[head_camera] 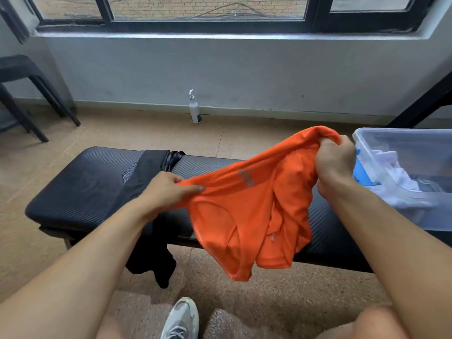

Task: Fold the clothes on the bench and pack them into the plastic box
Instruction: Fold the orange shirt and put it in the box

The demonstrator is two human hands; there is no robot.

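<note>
At far left, a dark stool (22,77) stands by the wall. In front of it, a long black padded bench (80,187) runs across the view. One black garment (146,182) lies draped over the bench, with its lower end hanging off the near edge. The person's left hand (168,189) pinches an edge of a bright orange sports shirt (252,209), thumb and fingers pressed together on the cloth. The shirt hangs in the air above the bench, crumpled and not yet folded. The right hand (336,160) holds the shirt's other end higher up, fingers curled tight around bunched fabric. Behind, one white bottle (195,111) stands on the floor against the wall. At right, a clear plastic box (367,152) with a blue latch sits on the bench and already holds white clothing.

The step in hand appears to be opening out the orange shirt. Next it likely needs spreading flat on the bench, then folding. Counted: two garments outside the box, one box, one bench.
</note>
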